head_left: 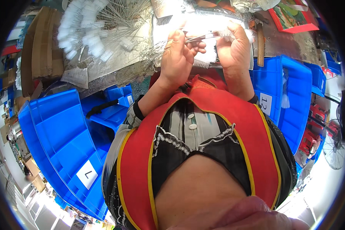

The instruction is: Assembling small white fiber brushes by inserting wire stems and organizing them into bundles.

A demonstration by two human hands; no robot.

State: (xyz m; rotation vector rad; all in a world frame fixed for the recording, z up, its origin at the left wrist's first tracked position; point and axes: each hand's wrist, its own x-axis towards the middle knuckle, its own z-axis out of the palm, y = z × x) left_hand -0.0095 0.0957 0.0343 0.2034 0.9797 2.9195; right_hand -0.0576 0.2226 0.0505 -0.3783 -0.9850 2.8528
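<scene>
Above the workbench (122, 73), thin wire-stemmed brushes with white bristles (227, 35) stretch between my two hands. My left hand (177, 59) is closed round the wire stems, some of which stick out to its left. On the bristle end, my right hand (234, 48) pinches with thumb and fingers. Glare hides part of the fingertips, and I cannot tell how many brushes are held. Just below and between the hands lies a white bristle piece (206, 58). A big heap of white-bristled wire brushes (92, 27) spreads over the bench at the upper left.
A wooden-handled tool (260, 46) lies right of my hands, near a red box (295, 21). Blue plastic bins stand at the left (65, 130) and right (295, 96) below the bench. Cardboard (46, 50) stands at the far left. A fan (334, 147) is at the right edge.
</scene>
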